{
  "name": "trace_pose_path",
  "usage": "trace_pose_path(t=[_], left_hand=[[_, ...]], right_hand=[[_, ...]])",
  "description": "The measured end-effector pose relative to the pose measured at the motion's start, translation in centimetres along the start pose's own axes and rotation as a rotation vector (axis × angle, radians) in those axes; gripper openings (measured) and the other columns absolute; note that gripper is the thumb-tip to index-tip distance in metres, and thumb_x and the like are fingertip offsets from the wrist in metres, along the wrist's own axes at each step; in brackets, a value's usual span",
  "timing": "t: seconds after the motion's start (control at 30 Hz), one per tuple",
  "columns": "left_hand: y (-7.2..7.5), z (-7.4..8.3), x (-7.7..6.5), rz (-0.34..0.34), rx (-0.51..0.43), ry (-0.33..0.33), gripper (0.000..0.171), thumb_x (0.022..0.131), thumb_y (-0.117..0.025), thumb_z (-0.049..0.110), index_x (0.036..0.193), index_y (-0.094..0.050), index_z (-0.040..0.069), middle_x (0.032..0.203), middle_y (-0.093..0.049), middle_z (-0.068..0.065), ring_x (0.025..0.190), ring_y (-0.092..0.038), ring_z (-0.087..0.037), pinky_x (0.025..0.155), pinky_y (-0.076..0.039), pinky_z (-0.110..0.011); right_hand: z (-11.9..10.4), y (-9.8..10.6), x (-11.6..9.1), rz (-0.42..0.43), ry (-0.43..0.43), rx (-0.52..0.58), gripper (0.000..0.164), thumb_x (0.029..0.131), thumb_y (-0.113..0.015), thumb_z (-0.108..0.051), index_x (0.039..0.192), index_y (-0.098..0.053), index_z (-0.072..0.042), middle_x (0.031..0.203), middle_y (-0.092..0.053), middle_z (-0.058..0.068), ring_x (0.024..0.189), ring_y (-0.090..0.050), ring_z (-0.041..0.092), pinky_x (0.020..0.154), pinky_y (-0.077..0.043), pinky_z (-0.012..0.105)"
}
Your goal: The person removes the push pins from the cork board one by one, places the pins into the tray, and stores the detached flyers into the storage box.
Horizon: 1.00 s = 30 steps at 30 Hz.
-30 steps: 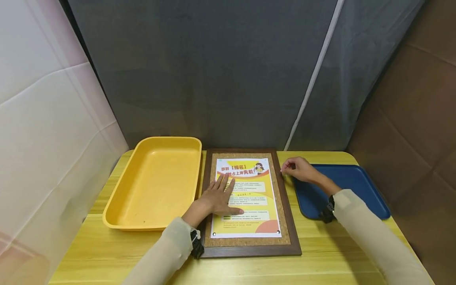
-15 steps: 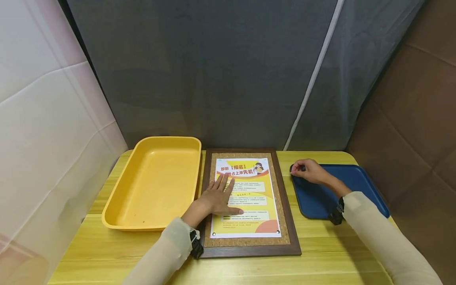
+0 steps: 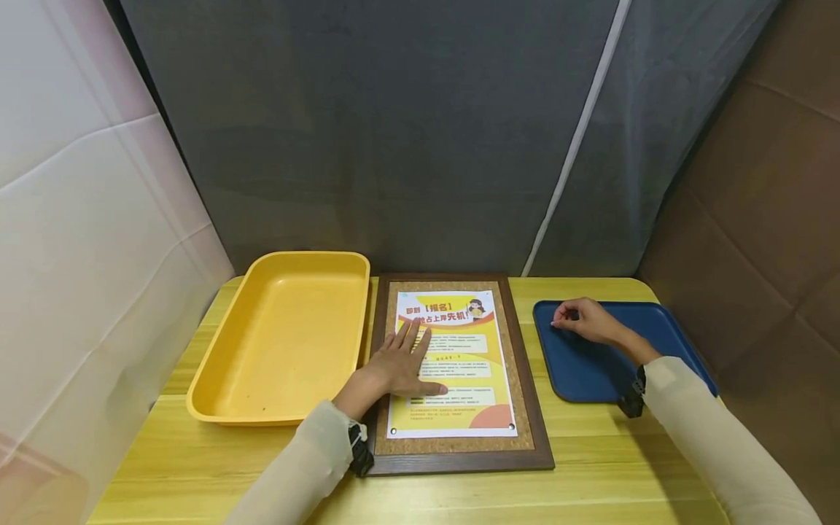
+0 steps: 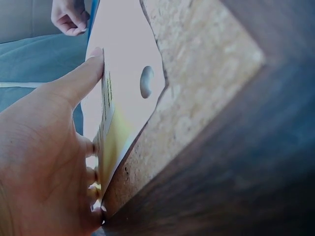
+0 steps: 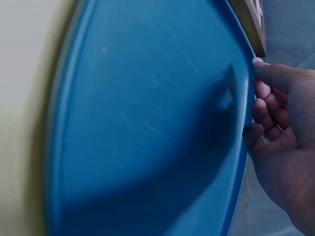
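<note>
My left hand (image 3: pixel 397 370) lies spread and flat on a yellow and white printed poster (image 3: pixel 453 413). The poster rests on a cork board (image 3: pixel 525 436) with a dark brown frame. A silver thumbtack (image 3: pixel 393 431) marks its lower left corner, another thumbtack (image 3: pixel 512 427) its lower right; the left one's round head (image 4: pixel 146 82) shows in the left wrist view. Over the left part of a blue tray (image 3: pixel 610 379), my right hand (image 3: pixel 590 323) brings curled thumb and forefinger together. They pinch something tiny and pale, too small to make out its kind.
A large yellow tray (image 3: pixel 282 419) stands left of the board on the wooden table (image 3: pixel 610 467). Dark grey cloth (image 3: pixel 394 146) hangs behind, pale cloth (image 3: pixel 111 255) on the left and brown cloth (image 3: pixel 774 219) on the right.
My right hand has moved rightward from beside the board's right edge to over the blue tray, its fingertips still together. The left hand has stayed on the poster.
</note>
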State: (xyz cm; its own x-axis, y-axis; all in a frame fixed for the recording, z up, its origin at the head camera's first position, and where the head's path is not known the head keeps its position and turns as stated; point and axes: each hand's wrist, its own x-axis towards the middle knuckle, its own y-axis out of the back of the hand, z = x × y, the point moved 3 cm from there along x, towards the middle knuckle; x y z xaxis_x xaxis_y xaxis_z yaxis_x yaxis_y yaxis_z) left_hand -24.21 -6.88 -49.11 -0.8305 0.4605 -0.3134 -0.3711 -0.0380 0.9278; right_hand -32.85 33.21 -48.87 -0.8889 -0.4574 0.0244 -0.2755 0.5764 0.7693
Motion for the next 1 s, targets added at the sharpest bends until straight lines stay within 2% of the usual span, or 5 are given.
trace_pose_path(t=[0.17,0.47,1.0], left_hand=[[0.0,0.0,0.0,0.003,-0.001,-0.001,0.116,0.093,-0.057,0.080,0.172,-0.006,0.011,0.177,0.007,-0.018,0.164,0.004,-0.036,0.132,-0.008,-0.054],[0.0,0.0,0.0,0.006,-0.010,-0.007,0.116,0.093,-0.057,0.079,0.172,-0.006,0.011,0.177,0.007,-0.018,0.164,0.004,-0.037,0.132,-0.008,-0.054],[0.0,-0.1,-0.1,0.003,-0.004,-0.005,0.116,0.093,-0.057,0.080,0.172,-0.006,0.011,0.177,0.007,-0.018,0.164,0.004,-0.036,0.132,-0.009,-0.054]], right_hand=[[0.6,0.1,-0.3,0.005,-0.030,-0.023,0.009,0.101,-0.073,-0.010,0.092,-0.073,-0.010,0.085,-0.069,0.003,0.071,-0.055,0.012,0.068,-0.045,0.027],[1.3,0.2,-0.8,-0.018,-0.038,-0.004,0.007,0.100,-0.073,-0.007,0.093,-0.074,-0.005,0.088,-0.071,0.004,0.074,-0.056,0.013,0.070,-0.044,0.026],[1.9,0.1,-1.2,-0.010,-0.077,-0.034,0.007,0.099,-0.075,-0.009,0.092,-0.074,-0.006,0.086,-0.070,0.002,0.072,-0.055,0.014,0.068,-0.044,0.027]])
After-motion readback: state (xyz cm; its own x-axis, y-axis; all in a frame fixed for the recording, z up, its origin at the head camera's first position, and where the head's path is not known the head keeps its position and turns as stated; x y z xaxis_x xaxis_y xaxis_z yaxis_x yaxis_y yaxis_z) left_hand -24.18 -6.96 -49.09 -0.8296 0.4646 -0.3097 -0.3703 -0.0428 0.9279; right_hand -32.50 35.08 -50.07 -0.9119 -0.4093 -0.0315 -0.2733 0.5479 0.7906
